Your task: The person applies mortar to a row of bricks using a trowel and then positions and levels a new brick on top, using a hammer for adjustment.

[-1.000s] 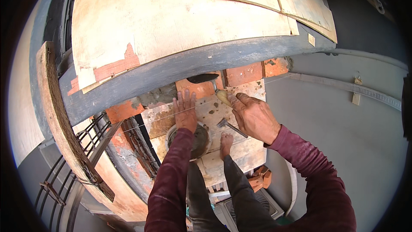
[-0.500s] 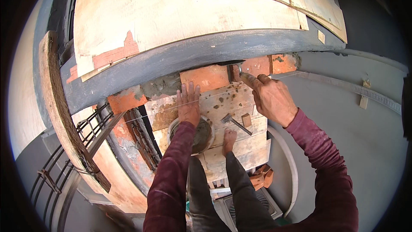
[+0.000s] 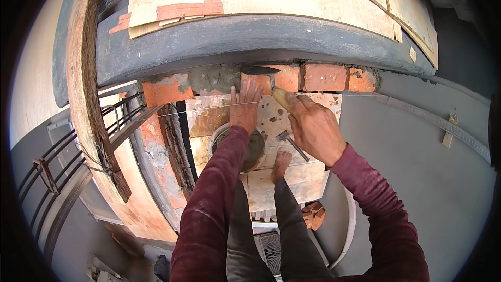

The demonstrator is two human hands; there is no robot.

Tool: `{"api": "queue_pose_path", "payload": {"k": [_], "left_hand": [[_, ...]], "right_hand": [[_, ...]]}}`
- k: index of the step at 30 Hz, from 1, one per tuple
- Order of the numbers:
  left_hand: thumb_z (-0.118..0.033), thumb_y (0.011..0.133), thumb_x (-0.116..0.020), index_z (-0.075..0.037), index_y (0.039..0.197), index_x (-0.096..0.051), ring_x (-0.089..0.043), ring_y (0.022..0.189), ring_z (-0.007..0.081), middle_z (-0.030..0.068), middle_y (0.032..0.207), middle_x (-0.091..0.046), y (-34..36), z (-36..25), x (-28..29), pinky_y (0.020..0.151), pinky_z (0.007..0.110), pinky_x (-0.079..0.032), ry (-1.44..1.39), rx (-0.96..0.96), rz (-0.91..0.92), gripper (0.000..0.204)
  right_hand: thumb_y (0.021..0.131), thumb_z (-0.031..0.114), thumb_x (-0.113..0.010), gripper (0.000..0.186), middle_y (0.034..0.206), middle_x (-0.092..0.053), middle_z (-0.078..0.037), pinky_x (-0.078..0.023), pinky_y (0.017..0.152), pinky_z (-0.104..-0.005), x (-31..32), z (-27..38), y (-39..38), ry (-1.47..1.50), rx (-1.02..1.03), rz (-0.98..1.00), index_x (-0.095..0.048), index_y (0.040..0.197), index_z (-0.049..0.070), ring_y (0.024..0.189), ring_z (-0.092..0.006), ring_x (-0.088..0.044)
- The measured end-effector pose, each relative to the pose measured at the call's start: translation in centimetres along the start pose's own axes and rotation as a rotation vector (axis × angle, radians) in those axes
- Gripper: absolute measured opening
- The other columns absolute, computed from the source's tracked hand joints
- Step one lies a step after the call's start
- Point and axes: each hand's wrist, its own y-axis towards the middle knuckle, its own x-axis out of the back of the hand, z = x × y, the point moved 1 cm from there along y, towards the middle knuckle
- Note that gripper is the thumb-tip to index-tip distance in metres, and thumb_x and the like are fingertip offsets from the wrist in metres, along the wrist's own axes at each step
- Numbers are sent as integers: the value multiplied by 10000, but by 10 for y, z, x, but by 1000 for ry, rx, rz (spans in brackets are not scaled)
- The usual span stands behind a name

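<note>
Trowel (image 3: 280, 96) held in the right hand (image 3: 315, 128), its blade (image 3: 261, 70) at the upper edge of an orange brick (image 3: 287, 77) beneath a grey beam (image 3: 261, 34), while the left hand (image 3: 245, 109) extends, empty and flat, over the brick's front. Below, a mortar bucket (image 3: 211, 145) stands near the left edge of a plank platform (image 3: 308, 177), a hammer (image 3: 292, 143) lying toward its right edge.

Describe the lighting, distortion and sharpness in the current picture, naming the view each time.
Head view: the plywood looks bright and nearly washed out; head view: the grey beam bows, and the picture's corners go black; head view: the trowel has a blade too dark for detail, while the right hand looks fairly sharp.
</note>
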Motion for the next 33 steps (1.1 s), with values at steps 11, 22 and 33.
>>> {"api": "queue_pose_path", "payload": {"k": [11,22,33], "left_hand": [[-137,794,-661,81,1474,-369,-250,1477,437,327,1571,-254,-246,-58,-22,1191,555,-219,-822,565,-114,772],[-119,991,-577,68,1482,-398,-537,1223,186,141,1415,-525,-382,-153,-119,1018,283,-417,-1739,1372,-385,555],[-136,977,-607,92,1394,-491,-596,1098,182,137,1234,-609,-378,-150,-98,955,297,-463,-1896,1315,-293,490]], "right_hand": [[776,36,-548,596,1054,-645,-294,-520,802,-484,15,-15,-200,544,-271,542,-434,1361,37,900,-481,-643],[864,216,-628,410,1008,-665,-273,-553,822,-487,-202,-11,-109,-156,11,638,-510,1159,-44,934,-441,-683],[905,84,-549,323,1111,-659,-304,-563,830,-442,-378,33,-109,-156,-160,684,-457,1170,-75,968,-420,-692]]}}
